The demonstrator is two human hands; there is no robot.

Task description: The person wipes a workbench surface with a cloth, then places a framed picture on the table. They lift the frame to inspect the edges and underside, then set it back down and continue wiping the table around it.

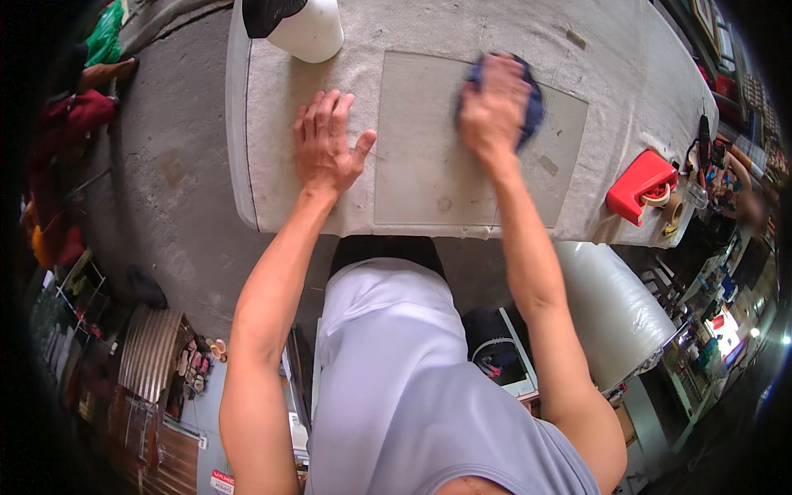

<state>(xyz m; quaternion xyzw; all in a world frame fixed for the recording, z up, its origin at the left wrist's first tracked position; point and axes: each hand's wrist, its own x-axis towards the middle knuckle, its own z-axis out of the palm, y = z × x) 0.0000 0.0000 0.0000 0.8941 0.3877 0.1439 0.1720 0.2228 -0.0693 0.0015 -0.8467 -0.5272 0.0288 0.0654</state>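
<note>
A flat, see-through rectangular pane [421, 140] lies on the pale fabric-covered table [635, 107] in front of me. Over its far right part, my right hand [492, 107] presses down on a bunched dark blue cloth [532, 103]; the fingers are slightly blurred and cover much of the cloth. My left hand [326, 148] rests palm down on the table cover, just left of the pane, fingers spread and holding nothing. Beyond it stands a white container with a black top [307, 31], cut off by the upper rim of the picture.
A red tape dispenser [639, 186] sits near the table's right front edge, with tape rolls and tools beside it. Below that corner is a large roll of clear plastic wrap [615, 313]. Another person's leg and a green bag [105, 37] show at far left.
</note>
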